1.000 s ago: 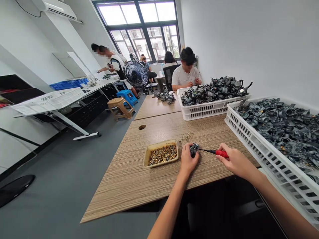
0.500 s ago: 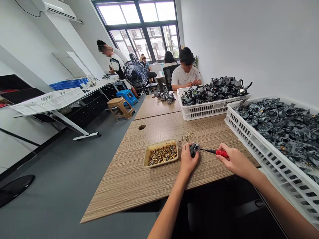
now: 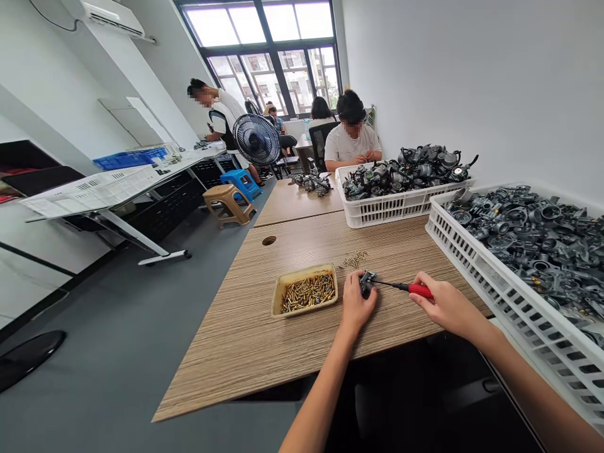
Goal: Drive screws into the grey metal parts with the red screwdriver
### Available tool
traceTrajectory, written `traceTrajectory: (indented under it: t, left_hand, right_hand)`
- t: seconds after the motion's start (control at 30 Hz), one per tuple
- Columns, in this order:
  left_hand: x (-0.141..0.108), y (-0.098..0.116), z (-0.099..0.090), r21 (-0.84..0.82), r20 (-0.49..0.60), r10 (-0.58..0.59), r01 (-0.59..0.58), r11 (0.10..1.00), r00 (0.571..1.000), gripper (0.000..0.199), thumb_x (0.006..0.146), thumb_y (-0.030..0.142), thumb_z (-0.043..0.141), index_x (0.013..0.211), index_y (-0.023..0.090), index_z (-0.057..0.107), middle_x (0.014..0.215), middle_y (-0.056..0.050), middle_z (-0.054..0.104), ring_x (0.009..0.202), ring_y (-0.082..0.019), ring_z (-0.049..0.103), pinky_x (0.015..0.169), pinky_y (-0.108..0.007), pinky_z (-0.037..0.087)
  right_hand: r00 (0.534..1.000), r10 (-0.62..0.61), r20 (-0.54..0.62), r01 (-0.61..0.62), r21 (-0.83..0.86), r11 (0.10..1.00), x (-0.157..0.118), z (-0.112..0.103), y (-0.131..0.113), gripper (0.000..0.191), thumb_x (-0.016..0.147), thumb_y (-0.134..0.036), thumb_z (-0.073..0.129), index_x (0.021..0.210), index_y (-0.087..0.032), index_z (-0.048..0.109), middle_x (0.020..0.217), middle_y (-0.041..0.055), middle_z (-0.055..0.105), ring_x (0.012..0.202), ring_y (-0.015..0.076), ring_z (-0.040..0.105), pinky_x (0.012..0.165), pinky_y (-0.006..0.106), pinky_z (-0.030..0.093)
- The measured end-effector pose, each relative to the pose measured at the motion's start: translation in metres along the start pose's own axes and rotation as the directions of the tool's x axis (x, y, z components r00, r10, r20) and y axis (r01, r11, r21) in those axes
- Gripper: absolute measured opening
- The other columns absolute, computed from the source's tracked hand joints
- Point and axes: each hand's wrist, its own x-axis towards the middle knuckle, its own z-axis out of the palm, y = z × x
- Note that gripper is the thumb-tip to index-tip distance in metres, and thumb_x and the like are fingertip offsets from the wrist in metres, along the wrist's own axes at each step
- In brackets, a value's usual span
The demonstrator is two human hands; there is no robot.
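Observation:
My left hand [image 3: 357, 304] is closed around a small dark grey mechanical part [image 3: 367, 284], holding it against the wooden table [image 3: 236, 340]. In my right hand [image 3: 441, 305] is a screwdriver [image 3: 419, 290] with a red handle and a dark shaft. Its shaft points left and its tip meets the part, though the exact contact spot is too small to make out. Left of my left hand stands a shallow yellowish tray [image 3: 274, 303] of brass-coloured screw-like pieces. A loose scatter of the same pieces [image 3: 353, 258] lies just beyond my left hand.
A white crate [image 3: 500, 286] heaped with dark parts stands along the right side. Behind it, another white crate [image 3: 372, 217] holds fishing-reel-like assemblies, with more assemblies [image 3: 314, 183] beside it. A co-worker [image 3: 352, 138] sits across the table. A fan [image 3: 257, 139] and stools [image 3: 230, 204] stand on the left.
Both my hands, the part and the screwdriver look nearly unchanged in place. In the background, the standing person at the left has lowered their head and hand a little toward the side table.

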Motion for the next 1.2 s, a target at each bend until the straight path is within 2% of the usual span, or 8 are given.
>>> traceTrajectory:
  t: [0.7,0.97,1.2]
  left_hand:
    - [0.000,0.000,0.000,-0.003,-0.012,0.019,-0.019,1.000,1.000,0.037,0.081,0.017,0.063,0.117,0.022,0.054,0.115,-0.009,0.063,0.114,-0.027,0.062,0.102,-0.044,0.051]
    - [0.000,0.000,0.000,0.008,-0.011,0.025,-0.025,1.000,1.000,0.037,0.082,0.019,0.063,0.118,0.023,0.053,0.115,-0.009,0.063,0.115,-0.027,0.061,0.102,-0.044,0.051]
    - [0.000,-0.001,0.001,0.006,-0.009,0.022,-0.022,1.000,1.000,0.036,0.083,0.018,0.063,0.117,0.023,0.053,0.115,-0.009,0.063,0.115,-0.027,0.062,0.102,-0.044,0.051]
  right_hand:
    - [1.000,0.009,-0.009,-0.009,-0.012,1.000,0.001,0.003,0.003,0.018,0.102,-0.042,0.048,0.092,-0.027,0.045,0.079,0.0018,0.069,0.071,0.0230,0.065,0.067,0.030,0.040]
    - [1.000,0.016,-0.005,-0.016,-0.016,1.000,0.000,0.000,0.000,0.020,0.101,-0.043,0.047,0.090,-0.027,0.044,0.080,0.0020,0.068,0.071,0.0229,0.064,0.066,0.030,0.037]
    - [0.997,0.067,-0.031,-0.069,-0.106,0.992,-0.001,0.000,-0.006,0.023,0.101,-0.045,0.047,0.088,-0.027,0.047,0.074,0.0009,0.067,0.066,0.0216,0.061,0.062,0.029,0.030]
